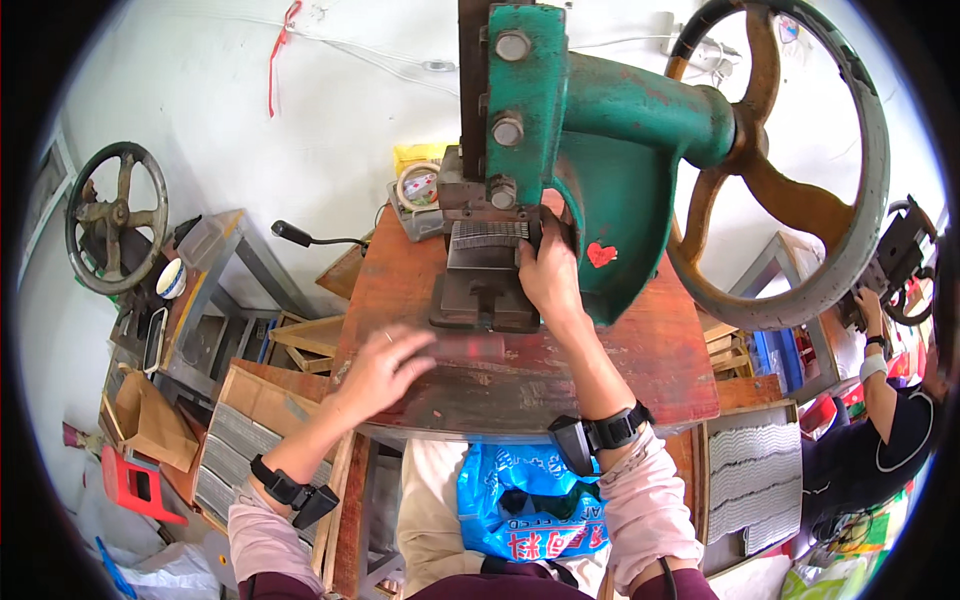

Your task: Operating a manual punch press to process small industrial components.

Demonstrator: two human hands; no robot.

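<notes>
Feeding the green press (600, 140), that is the step this looks like. Right hand (548, 272) is up at the die block (487, 285), fingers curled against the grey ridged strip (487, 234) that lies on top of it, right under the ram; whether it pinches the strip or only steadies it, I cannot tell. Left hand (385, 362) is blurred, fingers spread and released, hovering low over the worn red desk (560, 375), holding nothing that shows. More ridged grey strips sit in a wooden tray (245, 445) down by the left forearm, and another tray of them (752, 475) on the right. Next call, as I judge it: the strip needs to sit square under the ram, and the right-hand fingers need to be clear of the die before anything comes down. Big handwheel (790, 170) stands untouched on the right.
</notes>
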